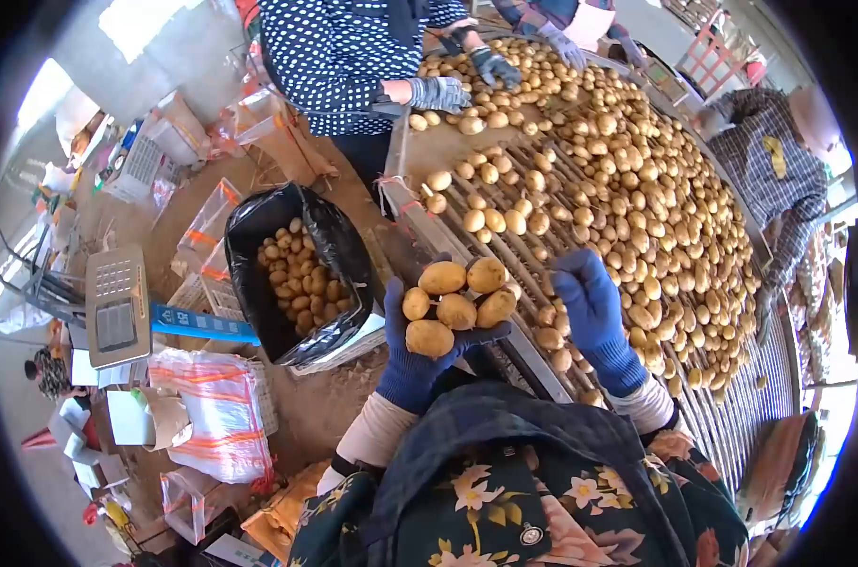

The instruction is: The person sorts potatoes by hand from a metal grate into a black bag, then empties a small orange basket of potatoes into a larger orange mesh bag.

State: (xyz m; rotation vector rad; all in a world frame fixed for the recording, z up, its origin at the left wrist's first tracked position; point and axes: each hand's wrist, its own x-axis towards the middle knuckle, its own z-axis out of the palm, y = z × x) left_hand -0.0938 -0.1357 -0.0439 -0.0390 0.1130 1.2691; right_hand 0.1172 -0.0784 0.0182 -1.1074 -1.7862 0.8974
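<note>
My left hand (pixel 405 345), in a dark blue knit glove, is turned palm up and curled around a pile of several potatoes (pixel 455 311). It is held in front of my body, over the near edge of the slatted sorting table (pixel 445 231). Also gloved in blue, my right hand (pixel 588 302) hovers at the near side of the heap of potatoes (pixel 651 189). Its fingers are bent and drawn together; whether anything is inside them is hidden. Loose potatoes (pixel 549 338) lie on the slats between my hands.
Left of the table stands a crate lined with a black bag (pixel 249 274), partly filled with potatoes (pixel 301 276). Beyond it are a scale (pixel 117 307) and plastic-wrapped packs (pixel 212 411). Co-workers' gloved hands (pixel 438 93) rest at the far edge; another person (pixel 769 151) leans in from the right.
</note>
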